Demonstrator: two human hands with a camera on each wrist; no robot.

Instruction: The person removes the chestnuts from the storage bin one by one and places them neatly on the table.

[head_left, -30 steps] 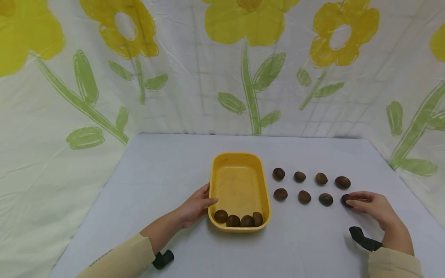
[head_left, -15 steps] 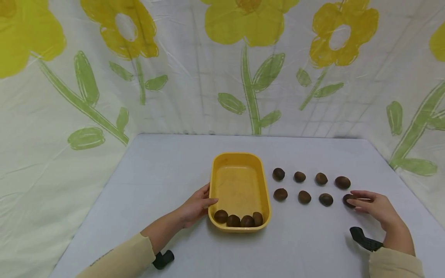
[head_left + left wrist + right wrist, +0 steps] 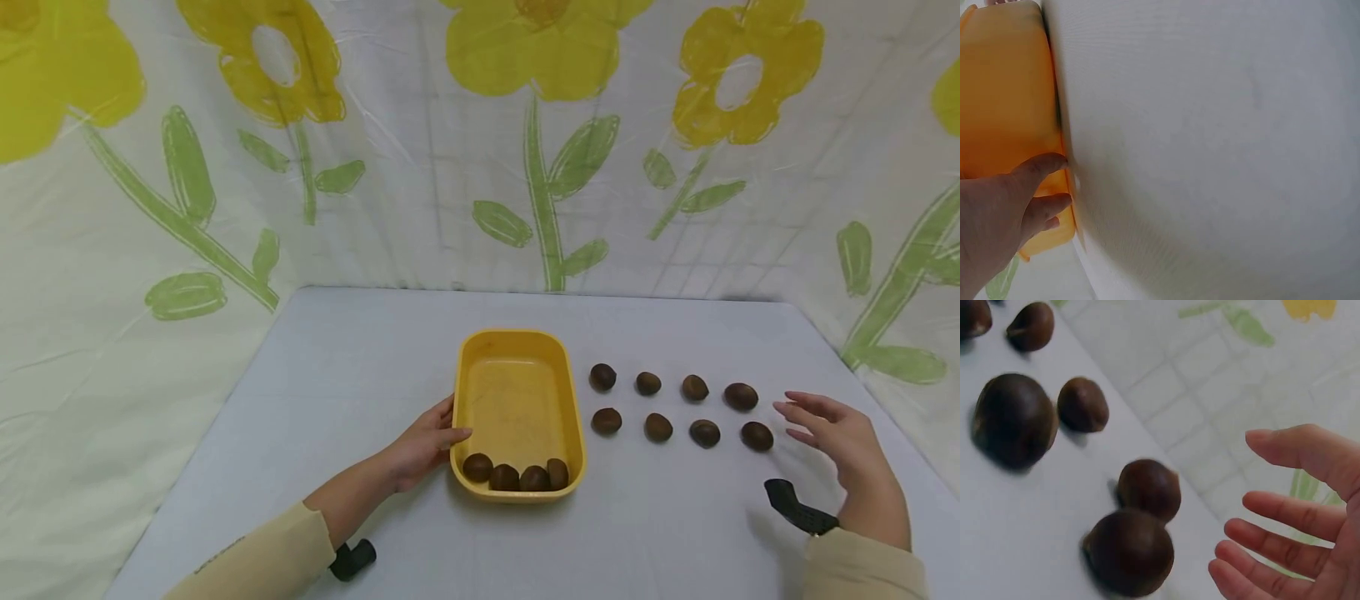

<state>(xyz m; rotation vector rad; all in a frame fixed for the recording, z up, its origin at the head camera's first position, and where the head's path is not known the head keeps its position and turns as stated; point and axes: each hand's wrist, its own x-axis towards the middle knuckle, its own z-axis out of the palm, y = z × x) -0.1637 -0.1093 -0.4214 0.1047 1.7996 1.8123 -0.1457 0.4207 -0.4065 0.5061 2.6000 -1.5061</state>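
My left hand (image 3: 422, 448) grips the left side of a yellow plastic tray (image 3: 517, 343), thumb over the rim and fingers along the outer wall. Several brown chestnuts (image 3: 504, 477) lie along the near end inside it. My right hand (image 3: 843, 433) is spread with nothing between its fingers. Just left of its fingertips rests the chestnut (image 3: 757, 436) at the right end of the front row. In the right wrist view that chestnut (image 3: 1130, 553) stands apart from the fingers, with another chestnut (image 3: 1149, 489) behind it.
Right of the tray, more chestnuts (image 3: 657, 427) form two rows on the white-covered table (image 3: 360, 350). Black camera mounts (image 3: 799, 508) stick out from both wrists. A curtain (image 3: 390, 192) with painted yellow flowers hangs behind the table.
My right hand has let go of the last chestnut in the front row and drawn back to the right, fingers spreading. The chestnut shifted slightly right. My left hand and the tray stayed put.
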